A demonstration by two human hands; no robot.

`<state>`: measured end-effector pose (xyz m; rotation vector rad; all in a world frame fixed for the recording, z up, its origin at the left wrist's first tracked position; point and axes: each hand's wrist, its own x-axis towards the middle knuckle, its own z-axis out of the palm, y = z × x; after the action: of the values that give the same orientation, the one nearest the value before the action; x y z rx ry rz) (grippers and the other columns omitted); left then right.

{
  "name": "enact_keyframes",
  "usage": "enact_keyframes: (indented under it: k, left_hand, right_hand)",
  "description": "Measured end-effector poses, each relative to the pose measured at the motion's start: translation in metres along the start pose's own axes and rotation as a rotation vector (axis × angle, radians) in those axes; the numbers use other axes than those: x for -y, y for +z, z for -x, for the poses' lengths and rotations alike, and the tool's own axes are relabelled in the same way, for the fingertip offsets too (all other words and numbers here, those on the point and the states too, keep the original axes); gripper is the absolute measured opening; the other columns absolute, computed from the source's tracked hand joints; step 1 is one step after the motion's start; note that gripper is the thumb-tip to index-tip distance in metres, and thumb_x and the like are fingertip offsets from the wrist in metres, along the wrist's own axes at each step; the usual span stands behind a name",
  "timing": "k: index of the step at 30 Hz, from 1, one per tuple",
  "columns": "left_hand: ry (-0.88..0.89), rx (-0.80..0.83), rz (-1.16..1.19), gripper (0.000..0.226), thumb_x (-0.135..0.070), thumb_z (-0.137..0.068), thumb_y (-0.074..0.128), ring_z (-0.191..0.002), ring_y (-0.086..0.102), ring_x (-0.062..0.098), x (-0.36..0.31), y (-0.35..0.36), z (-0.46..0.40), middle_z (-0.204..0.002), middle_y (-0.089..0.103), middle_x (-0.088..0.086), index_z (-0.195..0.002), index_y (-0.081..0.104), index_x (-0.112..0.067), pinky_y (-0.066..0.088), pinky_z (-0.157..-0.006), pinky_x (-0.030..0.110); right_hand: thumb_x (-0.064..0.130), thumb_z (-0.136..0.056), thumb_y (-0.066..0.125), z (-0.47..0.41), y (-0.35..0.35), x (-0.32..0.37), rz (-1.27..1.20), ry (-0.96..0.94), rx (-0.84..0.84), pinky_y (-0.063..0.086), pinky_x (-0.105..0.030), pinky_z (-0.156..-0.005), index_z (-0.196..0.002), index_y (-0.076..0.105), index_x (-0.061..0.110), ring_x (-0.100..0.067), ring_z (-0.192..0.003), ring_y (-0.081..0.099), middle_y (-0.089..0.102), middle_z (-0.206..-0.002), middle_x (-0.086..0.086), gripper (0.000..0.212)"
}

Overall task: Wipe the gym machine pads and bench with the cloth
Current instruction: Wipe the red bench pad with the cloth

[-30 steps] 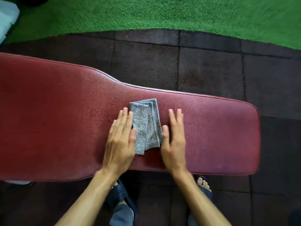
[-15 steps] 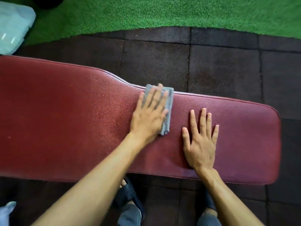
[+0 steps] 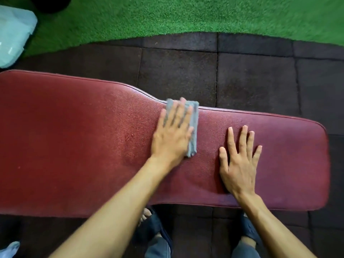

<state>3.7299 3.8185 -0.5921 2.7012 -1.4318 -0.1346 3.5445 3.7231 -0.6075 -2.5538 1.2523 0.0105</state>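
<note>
A long dark red padded bench [image 3: 74, 146] runs across the view, wide at the left and narrower at the right. A folded grey cloth [image 3: 193, 131] lies on it at the far edge, where the bench narrows. My left hand [image 3: 173, 135] presses flat on the cloth with fingers spread, covering most of it. My right hand [image 3: 239, 161] rests flat on the bare pad to the right, fingers apart, holding nothing. Small water droplets [image 3: 129, 137] show on the pad left of the cloth.
Dark rubber floor tiles [image 3: 251, 81] lie beyond the bench, then green artificial turf [image 3: 186, 13]. A pale blue-white bag-like object [image 3: 13, 34] sits at the top left. My feet in dark sandals [image 3: 152, 226] stand below the bench's near edge.
My left hand went onto the cloth and pushed it from the middle of the pad to the far edge. My right hand shifted right and spread flat on the pad.
</note>
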Motion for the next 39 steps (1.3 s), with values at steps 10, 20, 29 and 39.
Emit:
enact_keyframes:
  k: [10,20,29,39]
  left_hand:
    - [-0.134,0.060,-0.073,0.062,-0.035,-0.100,0.028,-0.151,0.010,0.032,0.051,-0.020,0.141,-0.163,0.010,0.016,-0.154,0.017,-0.008,0.017,-0.120,0.052]
    - [-0.154,0.006,-0.056,0.059,-0.039,-0.101,0.020,-0.152,0.005,0.024,0.127,-0.032,0.018,-0.165,0.006,0.007,-0.156,0.014,-0.019,0.004,-0.121,0.045]
    - [-0.121,-0.007,-0.049,0.061,-0.037,-0.100,0.025,-0.151,0.011,0.031,0.074,-0.020,0.140,-0.163,0.011,0.015,-0.154,0.018,-0.010,0.019,-0.120,0.051]
    - [-0.180,-0.031,0.018,0.058,-0.038,-0.102,0.023,-0.152,0.003,0.026,0.222,-0.053,0.070,-0.165,0.004,0.010,-0.156,0.011,-0.017,0.011,-0.122,0.051]
  right_hand:
    - [0.052,-0.097,0.031,-0.007,0.014,0.092,0.030,-0.103,0.006,0.004,-0.058,-0.119,-0.153,0.015,0.035,-0.034,-0.151,-0.003,0.004,-0.164,-0.009,0.061]
    - [0.052,-0.099,0.027,0.004,0.016,0.098,-0.033,-0.074,0.010,0.001,-0.059,-0.120,-0.154,0.010,0.036,-0.029,-0.151,-0.008,-0.002,-0.165,-0.006,0.059]
    - [0.052,-0.099,0.026,-0.004,0.025,0.152,-0.049,-0.105,-0.007,0.002,-0.058,-0.120,-0.153,0.011,0.037,-0.029,-0.151,-0.005,0.001,-0.165,-0.005,0.059]
    - [0.053,-0.099,0.027,0.008,0.031,0.200,-0.058,-0.049,-0.018,-0.001,-0.059,-0.118,-0.154,0.011,0.036,-0.029,-0.151,-0.008,-0.003,-0.165,-0.006,0.059]
